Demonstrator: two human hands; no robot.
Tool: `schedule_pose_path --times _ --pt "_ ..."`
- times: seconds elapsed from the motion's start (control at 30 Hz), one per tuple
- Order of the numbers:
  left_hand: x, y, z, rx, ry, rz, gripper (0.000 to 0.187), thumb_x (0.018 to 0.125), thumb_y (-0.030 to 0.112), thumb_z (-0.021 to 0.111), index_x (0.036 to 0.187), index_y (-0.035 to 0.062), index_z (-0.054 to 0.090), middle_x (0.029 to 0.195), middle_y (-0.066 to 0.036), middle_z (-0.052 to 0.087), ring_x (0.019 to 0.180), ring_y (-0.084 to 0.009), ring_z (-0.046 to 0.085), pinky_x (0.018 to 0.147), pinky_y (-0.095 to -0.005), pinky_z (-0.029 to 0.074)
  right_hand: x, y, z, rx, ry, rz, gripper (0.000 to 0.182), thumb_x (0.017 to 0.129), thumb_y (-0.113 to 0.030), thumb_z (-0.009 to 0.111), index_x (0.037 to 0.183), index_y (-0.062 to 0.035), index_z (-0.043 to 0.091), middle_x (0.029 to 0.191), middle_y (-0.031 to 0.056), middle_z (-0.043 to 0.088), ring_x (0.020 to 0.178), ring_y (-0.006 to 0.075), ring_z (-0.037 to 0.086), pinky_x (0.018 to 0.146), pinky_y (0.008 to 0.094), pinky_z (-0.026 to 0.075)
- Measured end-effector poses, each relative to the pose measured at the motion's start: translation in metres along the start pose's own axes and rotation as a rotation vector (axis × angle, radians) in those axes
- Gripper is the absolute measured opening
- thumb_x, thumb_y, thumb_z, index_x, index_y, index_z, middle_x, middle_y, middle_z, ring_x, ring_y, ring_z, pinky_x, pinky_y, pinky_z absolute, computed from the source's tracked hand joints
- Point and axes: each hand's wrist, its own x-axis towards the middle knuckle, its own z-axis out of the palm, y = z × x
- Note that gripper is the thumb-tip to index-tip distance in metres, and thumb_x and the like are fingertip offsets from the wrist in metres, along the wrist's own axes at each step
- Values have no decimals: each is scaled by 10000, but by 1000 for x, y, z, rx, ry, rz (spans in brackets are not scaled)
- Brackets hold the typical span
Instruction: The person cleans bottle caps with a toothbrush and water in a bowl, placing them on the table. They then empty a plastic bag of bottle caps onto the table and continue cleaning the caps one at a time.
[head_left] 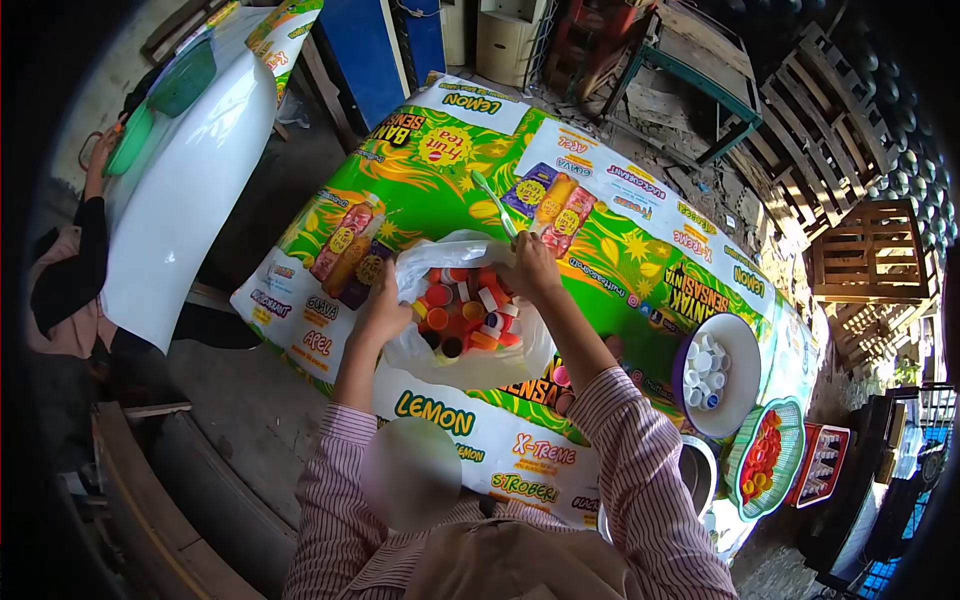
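Note:
A translucent white plastic bag (470,374) stands on the table in front of me, its mouth held wide. Inside it lie many bottle caps (462,305), mostly red and orange, with some white, yellow and black ones. My left hand (383,312) is closed on the bag's left rim. On the opposite side my right hand (531,266) grips the right rim, fingers partly hidden by the plastic. A thin light-green stick-like tool (489,195) points away from the right fingertips; I cannot tell whether those fingers hold it.
A printed green-and-white sheet (440,415) covers the table. To my right are a bowl (683,375) of white caps, a green basket (741,450) of red and orange caps, a metal container (707,465) and a red crate (822,465). Another person's hand (100,155) touches a green basin (130,140) at left.

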Motion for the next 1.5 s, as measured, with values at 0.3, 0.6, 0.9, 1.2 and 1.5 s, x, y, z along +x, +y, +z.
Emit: schedule_pose_path --times 0.3,0.6,0.9,1.2,1.5 --pt "2 16 -21 -914 -403 -246 531 694 102 526 1210 11 440 1105 -81 526 1009 -170 498 857 -292 401 12 -8 -34 482 -367 173 276 796 -228 583 845 44 567 657 87 605 603 135 577 554 300 451" --pt "18 20 0 -777 -199 -126 613 839 399 549 1270 -10 399 1273 -112 455 1160 -184 427 961 -295 321 1 0 -37 237 176 -80 314 678 -136 680 851 39 486 792 205 581 725 400 559 646 426 451" --pt "1 51 8 -12 695 439 657 757 319 624 1264 -9 367 1190 -244 432 1118 -371 389 979 -477 230 -44 -9 -14 289 -23 -268 283 620 -3 594 866 41 462 886 208 503 854 374 525 695 436 438" --pt "-36 57 47 242 212 461 383 676 202 679 1026 127 542 1005 -31 537 1001 -228 448 816 -385 279 -30 -13 -6 104 -58 -263 326 637 -130 641 890 13 493 907 196 554 911 371 534 769 430 446" --pt "-47 53 47 321 310 465 408 730 368 656 1051 136 557 971 -11 549 977 -215 464 814 -406 251 5 -46 41 -207 20 -10 489 692 -357 661 989 10 529 988 181 581 952 304 558 890 389 375"
